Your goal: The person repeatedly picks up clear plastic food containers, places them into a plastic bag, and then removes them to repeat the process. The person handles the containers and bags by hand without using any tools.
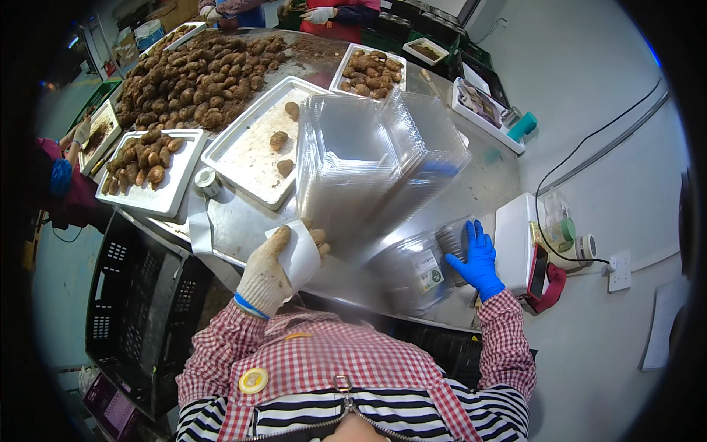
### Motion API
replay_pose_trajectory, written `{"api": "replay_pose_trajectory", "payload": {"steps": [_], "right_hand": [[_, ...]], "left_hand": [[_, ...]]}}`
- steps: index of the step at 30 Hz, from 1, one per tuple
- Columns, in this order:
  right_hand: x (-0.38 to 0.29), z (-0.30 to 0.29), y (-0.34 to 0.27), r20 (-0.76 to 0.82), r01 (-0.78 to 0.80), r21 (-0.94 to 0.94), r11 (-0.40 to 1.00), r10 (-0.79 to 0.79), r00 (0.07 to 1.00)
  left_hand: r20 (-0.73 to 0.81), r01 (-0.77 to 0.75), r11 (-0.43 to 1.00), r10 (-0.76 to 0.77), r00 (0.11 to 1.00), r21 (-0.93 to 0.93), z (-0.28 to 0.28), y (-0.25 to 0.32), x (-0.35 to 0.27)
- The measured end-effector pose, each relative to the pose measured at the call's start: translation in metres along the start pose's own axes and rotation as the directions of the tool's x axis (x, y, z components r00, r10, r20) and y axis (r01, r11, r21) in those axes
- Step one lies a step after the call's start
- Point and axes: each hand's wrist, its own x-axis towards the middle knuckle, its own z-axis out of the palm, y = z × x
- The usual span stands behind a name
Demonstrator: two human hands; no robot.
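My left hand (264, 276), in a cream knit glove, grips a roll of white labels (302, 255) above the table's near edge. Part of the roll is covered by the fingers. On the metal table before me lies a clear plastic container (399, 279), and a printed label (428, 269) shows on it. My right hand (479, 262), in a blue glove, rests at the container's right side with its fingers spread. Beyond both hands stand tall nested stacks of clear plastic containers (342, 188).
Muddy taro-like tubers (193, 77) are heaped at the far left. White foam trays (185, 190) hold more tubers. A small label roll (207, 181) stands left, its strip trailing. A white foam box (511, 243) sits by the right wall. Black crates (138, 309) are below left. Co-workers' gloved hands (319, 15) show behind.
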Motion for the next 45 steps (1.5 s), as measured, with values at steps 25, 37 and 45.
{"api": "replay_pose_trajectory", "payload": {"steps": [25,37,45], "right_hand": [[0.014,-0.071,-0.29,-0.441,0.899,0.336,0.28,-0.796,0.413],[0.008,-0.083,-0.293,-0.428,0.952,0.176,0.252,-0.851,0.304],[0.052,-0.162,-0.236,-0.426,0.508,0.86,0.039,-0.492,0.759]], "left_hand": [[-0.086,-0.159,0.962,0.182,0.98,0.224,-0.002,0.012,-0.067],[-0.037,-0.153,0.841,0.201,0.979,0.519,0.002,0.015,-0.043],[-0.106,-0.206,0.977,0.2,0.974,-0.048,-0.012,0.036,-0.023]]}}
